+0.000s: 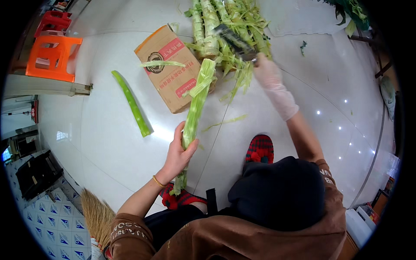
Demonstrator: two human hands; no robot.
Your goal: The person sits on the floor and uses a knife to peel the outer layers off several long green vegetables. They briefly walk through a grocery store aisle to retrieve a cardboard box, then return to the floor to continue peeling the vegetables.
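Observation:
My bare left hand (182, 151) grips a thick pale-green stalk (198, 97), probably stem lettuce, by its lower part. Loose strips of peel hang on the stalk's upper half. In a white glove, my right hand (266, 70) holds a dark-bladed knife or cleaver (235, 42), blurred, up and right of the stalk's top end. Beyond the blade lie several more thick stems (209, 29) in a heap with stringy peelings (242, 74). A smooth bright-green peeled stalk (131, 104) rests on the floor at the left.
A cardboard box (165, 78) with a peel strip on it lies behind the held stalk. My slippered feet are on the tiled floor (107, 146). Orange (55, 58) and red plastic stools (53, 21) stand upper left, a straw broom (96, 211) lower left. Leafy greens are upper right.

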